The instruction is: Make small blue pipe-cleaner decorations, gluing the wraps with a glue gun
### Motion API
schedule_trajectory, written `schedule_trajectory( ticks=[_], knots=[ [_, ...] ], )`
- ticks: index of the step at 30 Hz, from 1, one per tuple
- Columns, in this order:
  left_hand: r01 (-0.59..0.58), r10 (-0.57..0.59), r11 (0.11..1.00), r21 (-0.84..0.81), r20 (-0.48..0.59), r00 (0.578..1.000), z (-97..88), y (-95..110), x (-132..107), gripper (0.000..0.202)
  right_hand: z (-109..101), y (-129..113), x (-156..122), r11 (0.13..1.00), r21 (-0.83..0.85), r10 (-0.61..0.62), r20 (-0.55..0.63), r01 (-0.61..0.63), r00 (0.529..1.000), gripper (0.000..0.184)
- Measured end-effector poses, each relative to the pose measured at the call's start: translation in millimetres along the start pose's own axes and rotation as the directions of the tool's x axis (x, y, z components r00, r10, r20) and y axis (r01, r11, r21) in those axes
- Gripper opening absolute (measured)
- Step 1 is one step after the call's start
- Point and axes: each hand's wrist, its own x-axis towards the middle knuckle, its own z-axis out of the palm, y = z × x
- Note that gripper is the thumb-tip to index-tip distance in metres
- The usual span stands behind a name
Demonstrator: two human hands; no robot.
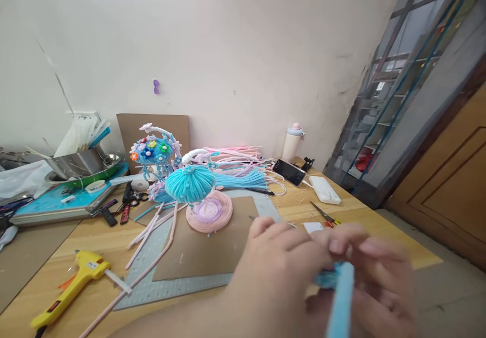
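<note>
My left hand (283,262) and my right hand (383,282) meet at the lower right, over the table's front edge. Both have curled, closed fingers around light blue pipe cleaner (341,295), one length of which points down toward me. Motion blurs the right fingers, and the left fingertips are mostly hidden. On the cardboard left of my hands, a turquoise ribbed pipe-cleaner dome (190,182) stands over a coiled pink and lilac base (209,211). Behind it is a blue dome decorated with small colourful flowers (155,149).
A yellow glue gun (76,282) lies at front left. Pink and blue pipe cleaners (241,178) are piled at the back. Open scissors (324,214), a white power bank (324,190), a phone (289,172) and a bottle (292,143) are at right. A metal bowl (78,161) stands left.
</note>
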Motion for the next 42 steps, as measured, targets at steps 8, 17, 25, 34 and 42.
schedule_trajectory(
  ticks=[8, 17, 25, 34, 42],
  knots=[
    [0.467, -0.485, 0.86, -0.208, -0.045, 0.873, -54.7, -21, -56, 0.008, 67, 19, 27, 0.94, 0.286, 0.091, 0.314, -0.186, 0.945, 0.028],
    [0.447, -0.74, 0.514, -0.732, -0.116, 0.662, -60.5, -62, -100, 0.019, 119, 46, 27, 0.923, 0.294, 0.14, 0.347, -0.249, 0.927, 0.03],
    [0.384, -0.771, 0.353, -0.853, -0.033, 0.636, -54.1, -89, -110, 0.02, 126, 66, 32, 0.978, 0.114, 0.121, 0.366, -0.173, 0.923, 0.033],
    [0.379, -0.743, 0.46, -0.803, -0.114, 0.66, -51.1, -101, -115, 0.016, 127, 75, 33, 0.907, 0.159, 0.295, 0.419, -0.389, 0.859, 0.04],
    [0.379, -0.764, 0.479, -0.791, -0.164, 0.624, -47.4, -99, -119, 0.025, 130, 80, 26, 0.893, 0.255, 0.249, 0.407, -0.371, 0.879, 0.041]
  ],
)
